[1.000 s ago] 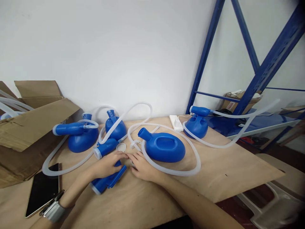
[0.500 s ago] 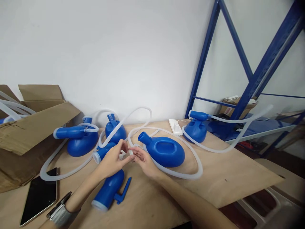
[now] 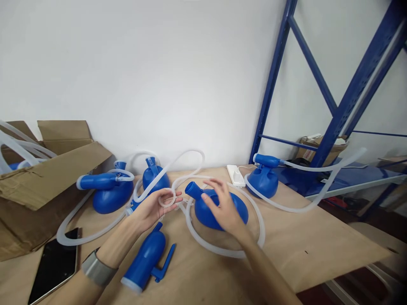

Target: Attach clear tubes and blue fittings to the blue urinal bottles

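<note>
My left hand (image 3: 149,209) is palm up near the middle of the board, with a thin translucent ring (image 3: 167,198) looped at its fingers. My right hand (image 3: 224,205) lies spread on top of a blue plastic bottle with a short spout (image 3: 216,212), and a translucent tube (image 3: 216,250) circles that bottle. Just below my left hand, a blue cylindrical piece with a flat side handle (image 3: 146,254) lies loose. Further blue bottles with tubing stand at the back: one (image 3: 155,178) behind my left hand, one (image 3: 111,199) to its left, one (image 3: 262,182) at the right.
A plywood board (image 3: 302,250) carries everything, and its front edge drops away at the lower right. An open cardboard box (image 3: 38,178) with tubing sits at the left, beside a black phone (image 3: 54,267). A white power strip (image 3: 235,175) and blue metal shelving (image 3: 346,114) stand behind.
My hands have moved apart. The left hand now holds the ring up and to the left, and the right has moved from the ring area onto the blue bottle.
</note>
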A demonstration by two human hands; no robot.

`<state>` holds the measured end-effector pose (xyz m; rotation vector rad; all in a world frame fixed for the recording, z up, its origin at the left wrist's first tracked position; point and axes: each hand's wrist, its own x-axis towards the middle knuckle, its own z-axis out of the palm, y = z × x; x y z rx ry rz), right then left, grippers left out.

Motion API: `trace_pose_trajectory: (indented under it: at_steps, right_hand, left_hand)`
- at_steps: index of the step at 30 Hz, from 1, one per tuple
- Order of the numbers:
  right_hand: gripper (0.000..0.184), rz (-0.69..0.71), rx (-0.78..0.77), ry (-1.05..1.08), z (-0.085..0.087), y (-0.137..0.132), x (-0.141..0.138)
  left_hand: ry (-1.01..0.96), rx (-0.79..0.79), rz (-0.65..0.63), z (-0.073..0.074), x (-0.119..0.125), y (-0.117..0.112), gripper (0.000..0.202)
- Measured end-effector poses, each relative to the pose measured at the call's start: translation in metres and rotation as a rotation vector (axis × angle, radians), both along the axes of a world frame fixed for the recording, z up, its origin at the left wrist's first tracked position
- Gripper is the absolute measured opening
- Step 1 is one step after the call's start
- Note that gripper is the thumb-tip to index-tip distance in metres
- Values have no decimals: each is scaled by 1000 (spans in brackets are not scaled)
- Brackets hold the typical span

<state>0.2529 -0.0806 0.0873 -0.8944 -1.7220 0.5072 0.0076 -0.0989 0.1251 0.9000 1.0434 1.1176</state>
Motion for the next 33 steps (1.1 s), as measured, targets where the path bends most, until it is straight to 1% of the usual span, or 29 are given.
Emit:
trace_pose_trajectory:
  at_steps: [1,2,3,4,5,7,8,9,11,14,15,18,20,22,24,28,29,30,33]
  right_hand:
    - [37,-154,92,-127,3,6,18]
    - [37,-259,130,-227,3,14,36]
    - [37,-314,123,-303,1,21,51]
    - [38,-298,80,-364,-3,28,64]
    - [37,-221,22,-403,-9,34,75]
    - [36,-67,-78,-378,-24,43,88]
    - [35,-14,-111,-338,-30,46,91]
    - [34,8,-131,-290,-36,47,92]
    - [31,3,-146,-223,-43,48,91]
    - [27,-7,-143,-197,-45,48,90]
    - [25,-14,-137,-191,-45,49,90]
    - [21,-26,-116,-179,-45,50,90]
    - [20,-25,-116,-169,-46,51,91]
    - [22,-25,-126,-155,-48,51,91]
    - [22,-23,-135,-152,-49,51,90]
    - [21,-28,-117,-152,-50,51,89]
    - [21,-28,-113,-148,-50,51,89]
    - [21,-25,-114,-145,-50,51,89]
    - [20,-17,-121,-136,-49,50,89]
  left_hand:
    - [-24,-3,0,0,2,4,14]
    - [-4,20,-1,-1,5,9,17]
    - [77,75,11,-3,9,15,21]
    - [202,154,42,-7,14,22,26]
    - [343,243,87,-11,20,28,31]
    - [569,408,161,-21,33,41,36]
    - [620,458,174,-25,39,46,36]
    - [645,493,163,-30,44,51,36]
    - [722,568,104,-37,52,58,39]
    - [883,695,14,-44,54,68,46]
    - [903,709,-14,-46,53,71,48]
    - [872,659,-79,-47,49,79,51]
    - [864,656,-88,-48,48,81,55]
    - [865,706,-71,-49,50,81,55]
    - [872,772,-52,-48,53,78,49]
    - [933,906,-68,-46,62,76,38]
    - [942,906,-62,-46,63,77,37]
    - [937,872,-45,-46,63,78,38]
    - [858,687,-28,-50,61,79,45]
